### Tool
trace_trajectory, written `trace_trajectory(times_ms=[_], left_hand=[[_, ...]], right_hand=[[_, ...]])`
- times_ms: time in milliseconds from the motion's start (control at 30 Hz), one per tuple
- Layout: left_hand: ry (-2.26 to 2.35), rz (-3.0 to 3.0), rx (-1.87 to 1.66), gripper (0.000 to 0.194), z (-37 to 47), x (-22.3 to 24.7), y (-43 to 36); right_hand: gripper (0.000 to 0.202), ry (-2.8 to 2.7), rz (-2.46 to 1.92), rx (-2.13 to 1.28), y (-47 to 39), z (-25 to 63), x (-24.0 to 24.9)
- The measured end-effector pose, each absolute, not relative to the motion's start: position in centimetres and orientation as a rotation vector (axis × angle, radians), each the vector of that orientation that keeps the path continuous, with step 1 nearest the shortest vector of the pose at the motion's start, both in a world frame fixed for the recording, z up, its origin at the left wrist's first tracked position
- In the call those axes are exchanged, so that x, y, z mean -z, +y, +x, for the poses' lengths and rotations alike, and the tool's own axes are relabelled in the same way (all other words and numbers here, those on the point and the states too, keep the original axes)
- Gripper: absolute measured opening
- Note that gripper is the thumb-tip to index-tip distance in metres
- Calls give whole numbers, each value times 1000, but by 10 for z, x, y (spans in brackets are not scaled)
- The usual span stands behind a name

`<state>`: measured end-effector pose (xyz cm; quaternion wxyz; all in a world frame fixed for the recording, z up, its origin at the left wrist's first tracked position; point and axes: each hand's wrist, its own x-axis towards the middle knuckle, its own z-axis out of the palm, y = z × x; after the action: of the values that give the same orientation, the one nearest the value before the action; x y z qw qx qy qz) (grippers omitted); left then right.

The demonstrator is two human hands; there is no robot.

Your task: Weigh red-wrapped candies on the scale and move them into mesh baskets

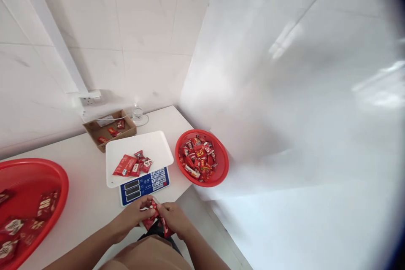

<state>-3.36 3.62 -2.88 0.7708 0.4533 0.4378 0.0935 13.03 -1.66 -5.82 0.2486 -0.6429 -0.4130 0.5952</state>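
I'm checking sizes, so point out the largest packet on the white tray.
The leftmost red packet on the tray; the other packets to its right are visibly smaller.

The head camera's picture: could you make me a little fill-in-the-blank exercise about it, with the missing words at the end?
1. The white tray sits on a blue-panelled weighing ____.
2. In the picture, the basin seen whole is to the ____ of the tray.
3. The wrapped item between the left hand and the right hand is mostly ____ in colour.
4. The cardboard box stands between the tray and the tiled ____.

Missing words: scale; right; red; wall.
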Motion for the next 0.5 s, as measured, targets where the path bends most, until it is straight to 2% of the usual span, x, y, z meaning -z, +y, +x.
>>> trace_trajectory(times_ms=[200,367,500], left_hand=[[1065,684,-338,43,-37,13,39],[1128,478,-388,43,-51,2,50],[1142,334,-423,41,-53,4,45]], right_hand=[[52,-657,-1579,-1738,-4,141,49],[31,-225,-1539,-1453,21,199,38],[26,-2,-1595,-1216,39,257,45]])
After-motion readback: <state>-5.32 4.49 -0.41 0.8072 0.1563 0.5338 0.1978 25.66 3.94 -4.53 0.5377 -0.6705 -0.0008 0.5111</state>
